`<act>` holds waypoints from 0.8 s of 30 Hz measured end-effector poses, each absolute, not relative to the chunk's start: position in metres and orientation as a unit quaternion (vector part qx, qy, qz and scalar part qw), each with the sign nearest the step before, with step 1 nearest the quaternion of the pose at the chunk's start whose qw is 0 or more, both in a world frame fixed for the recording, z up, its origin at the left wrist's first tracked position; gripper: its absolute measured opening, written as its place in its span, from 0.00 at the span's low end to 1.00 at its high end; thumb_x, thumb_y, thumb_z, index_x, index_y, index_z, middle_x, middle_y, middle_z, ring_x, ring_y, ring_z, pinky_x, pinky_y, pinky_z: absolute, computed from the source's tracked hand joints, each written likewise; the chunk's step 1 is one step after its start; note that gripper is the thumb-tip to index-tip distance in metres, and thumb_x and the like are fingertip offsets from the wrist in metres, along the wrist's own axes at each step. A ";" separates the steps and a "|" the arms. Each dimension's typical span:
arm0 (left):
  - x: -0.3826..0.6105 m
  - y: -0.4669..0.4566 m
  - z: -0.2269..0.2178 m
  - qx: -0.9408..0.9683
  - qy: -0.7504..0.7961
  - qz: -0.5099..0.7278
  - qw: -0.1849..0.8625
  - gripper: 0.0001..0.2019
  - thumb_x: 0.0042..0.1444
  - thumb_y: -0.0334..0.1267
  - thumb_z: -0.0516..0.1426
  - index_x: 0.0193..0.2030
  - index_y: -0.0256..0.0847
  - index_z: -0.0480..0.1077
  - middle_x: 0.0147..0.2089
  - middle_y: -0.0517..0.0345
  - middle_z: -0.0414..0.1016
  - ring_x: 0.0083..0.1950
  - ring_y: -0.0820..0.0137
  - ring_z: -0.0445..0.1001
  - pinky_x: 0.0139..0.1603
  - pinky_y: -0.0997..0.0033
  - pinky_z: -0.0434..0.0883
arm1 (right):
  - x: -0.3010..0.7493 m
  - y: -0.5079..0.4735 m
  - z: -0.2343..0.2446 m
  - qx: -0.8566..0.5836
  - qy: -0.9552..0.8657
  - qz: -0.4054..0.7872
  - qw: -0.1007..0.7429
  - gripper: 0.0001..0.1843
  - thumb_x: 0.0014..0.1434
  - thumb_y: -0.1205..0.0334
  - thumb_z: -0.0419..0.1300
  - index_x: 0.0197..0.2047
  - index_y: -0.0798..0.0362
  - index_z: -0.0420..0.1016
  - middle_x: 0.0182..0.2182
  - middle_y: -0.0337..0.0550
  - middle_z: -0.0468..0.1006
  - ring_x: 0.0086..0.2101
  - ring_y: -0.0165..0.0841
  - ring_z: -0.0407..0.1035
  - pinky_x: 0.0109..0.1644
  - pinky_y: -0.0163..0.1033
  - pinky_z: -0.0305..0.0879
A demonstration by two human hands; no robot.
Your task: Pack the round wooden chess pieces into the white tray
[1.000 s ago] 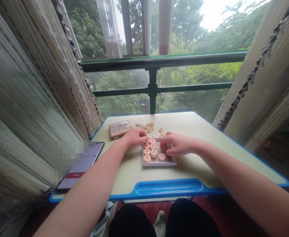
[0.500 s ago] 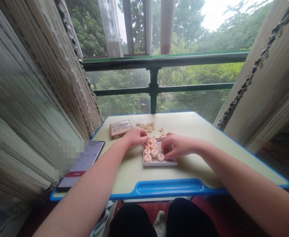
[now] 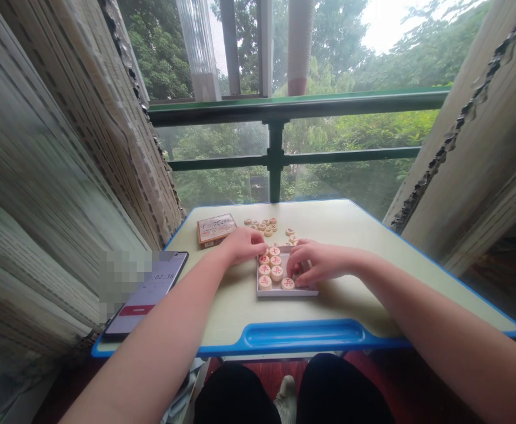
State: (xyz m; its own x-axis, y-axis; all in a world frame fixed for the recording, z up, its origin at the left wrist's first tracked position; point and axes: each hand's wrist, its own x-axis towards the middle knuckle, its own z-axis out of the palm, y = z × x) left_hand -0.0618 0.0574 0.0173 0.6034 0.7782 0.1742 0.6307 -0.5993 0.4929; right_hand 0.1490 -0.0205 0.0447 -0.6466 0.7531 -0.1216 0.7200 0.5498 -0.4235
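Since it only needs watching, the smartphone [image 3: 145, 292] lies on the counter [image 3: 222, 318] well left of the left grip [image 3: 240, 246], angled toward the person, its screen showing timer digits and a red button. Just beyond and left of that grip, a printed cardboard box [image 3: 216, 229] lies flat, apart from the work. The left grip is curled, its fingers [image 3: 252, 238] pressing down at the top left corner of a shallow white tray [image 3: 286, 292]; whether a piece is pinched beneath them cannot be told. The xiangqi pieces [image 3: 276, 272], wooden discs with red characters, lie close together in the tray, which sits between the two grips, probably so that both can reach it. A loose cluster of matching pieces [image 3: 262, 227] lies beyond the grips. The right grip [image 3: 319, 262] is half closed, its fingertips [image 3: 295, 270] dipping into the tray beside the pieces, with nothing clearly held.
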 end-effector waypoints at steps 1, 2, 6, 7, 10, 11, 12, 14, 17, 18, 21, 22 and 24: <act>-0.062 0.057 0.017 0.874 0.402 0.190 0.195 0.12 0.45 0.42 0.54 0.28 0.37 0.75 0.28 0.58 0.75 0.30 0.70 0.69 0.30 0.73 0.63 | 0.149 -0.020 0.045 -0.414 -0.882 0.223 0.037 0.10 0.49 0.57 0.62 0.36 0.49 0.79 0.31 0.40 0.75 0.38 0.34 0.66 0.45 0.37 0.59; -0.062 0.057 0.017 0.874 0.401 0.191 0.197 0.12 0.45 0.42 0.54 0.28 0.37 0.75 0.28 0.58 0.75 0.30 0.70 0.70 0.30 0.73 0.63 | 0.149 -0.020 0.045 -0.409 -0.884 0.224 0.037 0.10 0.49 0.57 0.62 0.36 0.49 0.79 0.31 0.40 0.75 0.38 0.34 0.66 0.45 0.37 0.59; -0.062 0.058 0.017 0.872 0.402 0.190 0.205 0.12 0.45 0.42 0.54 0.29 0.37 0.75 0.28 0.57 0.75 0.30 0.70 0.70 0.30 0.73 0.63 | 0.148 -0.020 0.044 -0.408 -0.885 0.221 0.043 0.11 0.51 0.54 0.61 0.36 0.49 0.79 0.30 0.40 0.75 0.38 0.34 0.66 0.43 0.36 0.59; -0.062 0.057 0.017 0.871 0.403 0.190 0.206 0.12 0.45 0.42 0.54 0.29 0.37 0.75 0.28 0.57 0.75 0.30 0.70 0.69 0.30 0.73 0.63 | 0.148 -0.020 0.043 -0.417 -0.881 0.219 0.046 0.12 0.51 0.53 0.61 0.36 0.49 0.78 0.30 0.40 0.74 0.37 0.33 0.65 0.42 0.36 0.59; -0.061 0.057 0.018 0.872 0.406 0.188 0.198 0.13 0.44 0.42 0.54 0.29 0.36 0.75 0.28 0.57 0.75 0.30 0.70 0.69 0.30 0.73 0.62 | 0.147 -0.019 0.041 -0.441 -0.869 0.218 0.049 0.15 0.49 0.50 0.61 0.34 0.51 0.77 0.28 0.40 0.74 0.35 0.33 0.65 0.37 0.35 0.59; -0.061 0.057 0.018 0.872 0.407 0.188 0.195 0.13 0.44 0.42 0.54 0.29 0.37 0.74 0.28 0.57 0.75 0.30 0.70 0.69 0.29 0.73 0.62 | 0.147 -0.019 0.040 -0.444 -0.868 0.218 0.047 0.15 0.49 0.49 0.61 0.34 0.52 0.76 0.28 0.40 0.74 0.34 0.33 0.65 0.36 0.35 0.58; -0.061 0.056 0.018 0.873 0.407 0.187 0.193 0.13 0.45 0.43 0.54 0.29 0.37 0.74 0.28 0.57 0.74 0.29 0.70 0.68 0.29 0.73 0.62 | 0.146 -0.019 0.040 -0.445 -0.868 0.217 0.046 0.16 0.48 0.48 0.61 0.33 0.52 0.76 0.28 0.40 0.74 0.34 0.33 0.65 0.36 0.35 0.58; -0.061 0.056 0.018 0.872 0.407 0.187 0.195 0.13 0.45 0.43 0.54 0.29 0.36 0.74 0.27 0.57 0.74 0.29 0.70 0.68 0.29 0.73 0.62 | 0.145 -0.019 0.041 -0.447 -0.869 0.207 0.045 0.17 0.47 0.47 0.62 0.32 0.53 0.75 0.27 0.40 0.73 0.33 0.33 0.65 0.35 0.35 0.57; -0.061 0.057 0.017 0.871 0.406 0.192 0.201 0.13 0.45 0.43 0.54 0.28 0.37 0.74 0.28 0.57 0.74 0.30 0.70 0.68 0.30 0.73 0.62 | 0.143 -0.020 0.041 -0.450 -0.872 0.186 0.046 0.17 0.47 0.46 0.62 0.30 0.53 0.74 0.26 0.40 0.73 0.33 0.33 0.64 0.35 0.35 0.56; -0.061 0.058 0.017 0.870 0.407 0.192 0.203 0.13 0.45 0.44 0.54 0.28 0.37 0.74 0.27 0.57 0.74 0.29 0.70 0.68 0.30 0.72 0.62 | 0.142 -0.020 0.041 -0.450 -0.873 0.180 0.047 0.17 0.47 0.46 0.62 0.30 0.52 0.73 0.26 0.40 0.73 0.32 0.33 0.64 0.35 0.35 0.56; -0.061 0.059 0.015 0.867 0.411 0.192 0.208 0.13 0.45 0.44 0.54 0.29 0.37 0.74 0.27 0.58 0.74 0.29 0.70 0.68 0.30 0.72 0.62 | 0.141 -0.021 0.040 -0.451 -0.876 0.163 0.048 0.17 0.47 0.45 0.61 0.28 0.52 0.72 0.26 0.40 0.73 0.32 0.33 0.64 0.34 0.35 0.55; -0.061 0.059 0.015 0.866 0.412 0.192 0.208 0.13 0.45 0.44 0.54 0.28 0.37 0.74 0.27 0.58 0.74 0.29 0.70 0.67 0.30 0.72 0.62 | 0.140 -0.021 0.040 -0.452 -0.876 0.158 0.047 0.18 0.46 0.45 0.62 0.27 0.52 0.71 0.25 0.39 0.73 0.31 0.33 0.63 0.34 0.35 0.54; -0.061 0.059 0.015 0.866 0.411 0.194 0.208 0.13 0.45 0.44 0.54 0.27 0.37 0.73 0.26 0.58 0.73 0.29 0.70 0.67 0.30 0.72 0.62 | 0.139 -0.021 0.039 -0.455 -0.877 0.148 0.043 0.18 0.46 0.44 0.62 0.27 0.52 0.70 0.25 0.39 0.73 0.31 0.32 0.63 0.34 0.35 0.54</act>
